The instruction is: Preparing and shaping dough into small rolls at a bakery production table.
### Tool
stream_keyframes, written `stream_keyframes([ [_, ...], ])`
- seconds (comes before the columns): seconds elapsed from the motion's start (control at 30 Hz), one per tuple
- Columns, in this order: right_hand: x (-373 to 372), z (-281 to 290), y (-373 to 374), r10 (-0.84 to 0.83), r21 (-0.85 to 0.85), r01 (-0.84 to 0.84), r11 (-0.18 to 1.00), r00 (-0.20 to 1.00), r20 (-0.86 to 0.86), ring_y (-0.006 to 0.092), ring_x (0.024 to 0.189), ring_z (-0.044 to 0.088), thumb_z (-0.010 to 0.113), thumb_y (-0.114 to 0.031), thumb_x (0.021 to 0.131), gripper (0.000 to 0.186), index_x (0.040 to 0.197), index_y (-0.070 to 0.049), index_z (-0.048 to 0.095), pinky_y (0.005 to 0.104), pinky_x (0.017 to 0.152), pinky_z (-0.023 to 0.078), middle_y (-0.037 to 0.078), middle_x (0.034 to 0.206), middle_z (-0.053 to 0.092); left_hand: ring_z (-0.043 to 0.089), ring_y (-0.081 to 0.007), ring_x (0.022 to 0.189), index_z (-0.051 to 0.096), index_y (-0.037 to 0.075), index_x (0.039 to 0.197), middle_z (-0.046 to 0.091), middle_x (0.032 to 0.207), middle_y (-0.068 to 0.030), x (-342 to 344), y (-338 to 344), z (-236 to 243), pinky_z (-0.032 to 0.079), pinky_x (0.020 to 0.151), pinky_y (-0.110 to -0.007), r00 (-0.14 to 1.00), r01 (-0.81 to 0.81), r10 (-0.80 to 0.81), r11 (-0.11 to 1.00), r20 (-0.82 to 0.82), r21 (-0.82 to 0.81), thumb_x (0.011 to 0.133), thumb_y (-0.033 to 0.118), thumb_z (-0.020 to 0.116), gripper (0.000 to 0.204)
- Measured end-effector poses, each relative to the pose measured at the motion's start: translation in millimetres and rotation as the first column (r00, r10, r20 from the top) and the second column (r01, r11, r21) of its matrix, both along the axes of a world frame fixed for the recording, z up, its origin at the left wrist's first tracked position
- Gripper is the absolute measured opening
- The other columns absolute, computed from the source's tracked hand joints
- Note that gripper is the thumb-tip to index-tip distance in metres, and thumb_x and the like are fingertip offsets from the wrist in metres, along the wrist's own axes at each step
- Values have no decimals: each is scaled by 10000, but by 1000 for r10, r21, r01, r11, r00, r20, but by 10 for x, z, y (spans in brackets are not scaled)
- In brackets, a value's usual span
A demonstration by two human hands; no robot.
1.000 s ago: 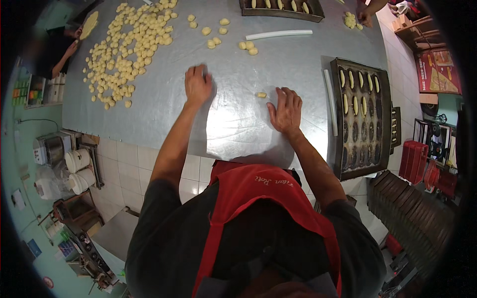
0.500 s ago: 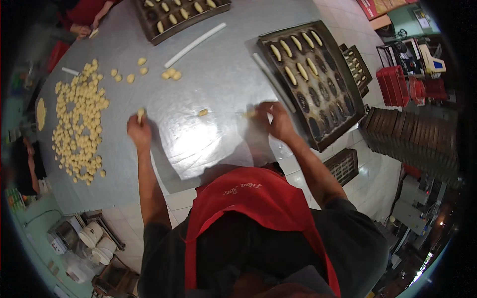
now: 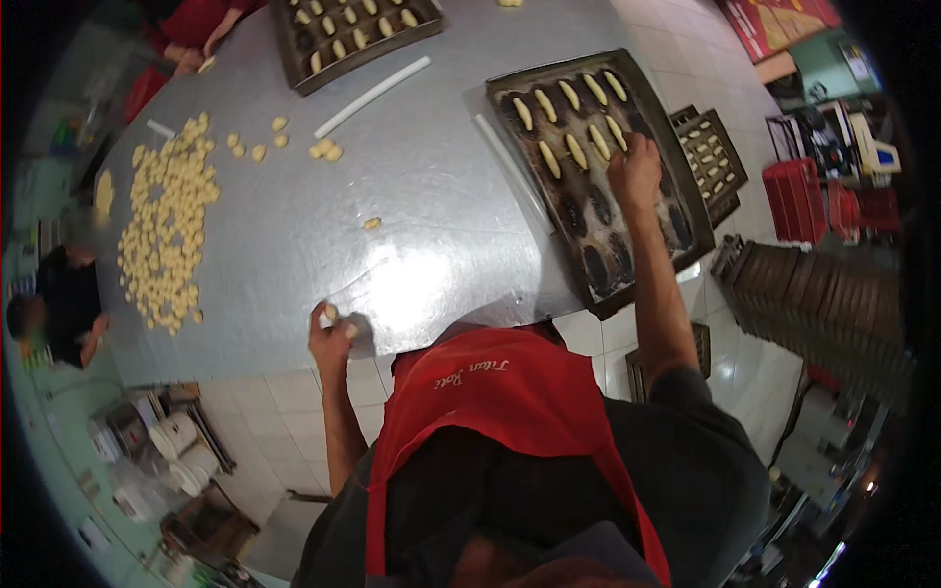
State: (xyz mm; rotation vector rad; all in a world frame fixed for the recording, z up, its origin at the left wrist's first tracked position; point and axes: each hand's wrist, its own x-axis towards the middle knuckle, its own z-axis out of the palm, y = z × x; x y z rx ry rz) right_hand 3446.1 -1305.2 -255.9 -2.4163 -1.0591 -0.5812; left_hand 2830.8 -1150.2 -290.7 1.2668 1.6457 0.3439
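My right hand (image 3: pixel 635 178) reaches into the dark metal tray (image 3: pixel 702 235) at the table's right side, fingertips curled beside a row of pale oblong dough pieces (image 3: pixel 574 149); what they hold is hidden. My left hand (image 3: pixel 331 338) is closed around small dough lumps (image 3: pixel 330 313) near the table's front edge. A single short dough piece (image 3: pixel 371 223) lies on the metal table (image 3: pixel 441 176) in front of me. A white plastic tube (image 3: pixel 510 169) lies along the tray's left side, and another (image 3: pixel 372 97) lies farther back.
Many dough balls (image 3: pixel 162 235) cover the left. A second tray (image 3: pixel 304 78) stands at the back, another (image 3: pixel 720 186) right. Stacked trays (image 3: pixel 814 304) fill the lower right. A co-worker in black (image 3: pixel 69 304) is at the left, another in red (image 3: pixel 181 24) at the back.
My right hand has moved from the table up into the right tray. My left hand has come toward the front edge with dough in it. The view has turned.
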Motion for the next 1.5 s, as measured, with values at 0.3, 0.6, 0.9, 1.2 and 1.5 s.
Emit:
stream_keyframes([
  [0.3, -1787, -354, 939, 369, -49, -374, 926, 925, -91, 453, 1156, 627, 728, -105, 939, 474, 1365, 44, 582, 495, 991, 527, 260, 1269, 654, 711, -149, 875, 710, 39, 1150, 745, 1047, -75, 1606, -327, -210, 582, 822, -280, 774, 11, -143, 977, 617, 214, 954, 71, 811, 222],
  [0.6, -2359, -438, 85, 499, -75, -578, 812, 756, -425, 379, 1134, 620, 675, -60, 924, 330, 1249, -5, 672, 506, 1009, 501, 176, 1176, 686, 385, -460, 1529, 526, 95, 1604, 352, 1724, -235, 1583, -617, 157, 338, 1229, -577, 602, 747, -605, 194, -522, 636, 1017, 270, 670, 629],
  [0.9, -2486, -268, 643, 723, 201, -702, 683, 609, -327, 376, 1173, 614, 750, -107, 905, 380, 1271, -24, 693, 485, 1051, 488, 180, 1238, 674, 228, -416, 1640, 322, 18, 1687, 245, 1775, -223, 1928, 273, -12, 125, 1326, -589, 647, 759, -360, 225, -672, 611, 1075, 344, 536, 726],
  [1.2, -2446, -474, 215, 392, 61, -430, 901, 745, -540, 375, 1150, 584, 751, -91, 859, 310, 1158, -50, 679, 505, 972, 458, 142, 1212, 649, 444, -379, 1494, 508, -9, 1542, 497, 1596, -207, 1361, -697, -92, 339, 1245, -491, 471, 800, -757, 151, -453, 581, 1043, 247, 605, 569],
  [1.5, -3035, -476, -78, 687, -200, -704, 682, 710, -156, 325, 1210, 591, 616, -134, 905, 445, 1335, -51, 689, 483, 1051, 439, 126, 1335, 649, 532, -409, 1390, 502, -69, 1522, 541, 1502, -246, 1322, -656, -154, 410, 1213, -482, 555, 742, -737, 229, -386, 630, 959, 152, 698, 636],
])
